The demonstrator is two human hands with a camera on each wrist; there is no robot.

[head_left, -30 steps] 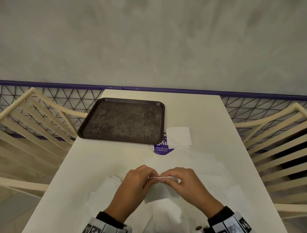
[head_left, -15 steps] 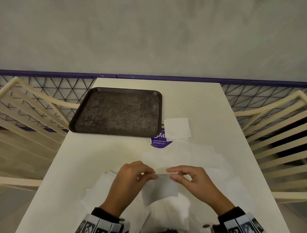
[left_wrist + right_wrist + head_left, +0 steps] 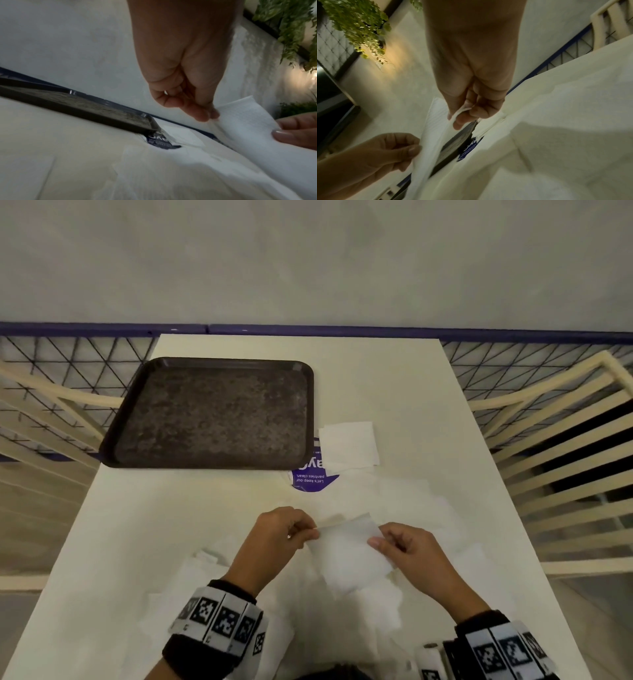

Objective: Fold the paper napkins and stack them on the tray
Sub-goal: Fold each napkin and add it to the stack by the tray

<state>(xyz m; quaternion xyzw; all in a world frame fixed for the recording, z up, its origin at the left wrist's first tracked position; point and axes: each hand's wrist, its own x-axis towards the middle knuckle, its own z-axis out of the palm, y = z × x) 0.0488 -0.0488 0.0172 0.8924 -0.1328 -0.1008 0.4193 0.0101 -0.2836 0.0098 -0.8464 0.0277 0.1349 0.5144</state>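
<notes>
Fingers (image 3: 202, 115) of your left hand (image 3: 274, 537) are pinching the upper left corner of the napkin (image 3: 346, 549), and your right hand (image 3: 409, 553) is pinching its right edge with the thumb on top, so both are closed on the same sheet. You are holding it lifted just above the surface (image 3: 205, 508), over the loose pile of unfolded napkins (image 3: 373, 604) near you.

To fold it well, you should be bringing one pinched edge over to meet the opposite edge, matching the corners before you let the paper settle, then pressing the crease flat against the surface. The sheet looks thin and limp, so keep a light tension between your hands or it will likely sag and crease crooked.

Beyond your hands, one folded napkin (image 3: 349, 445) is lying beside the right edge of the dark tray (image 3: 212, 412), not on it; the tray is carrying nothing yet.

Between them a purple sticker (image 3: 313, 479) is showing upside down, reading "Let's keep our pantries clean"; its larger letters are partly covered.
</notes>
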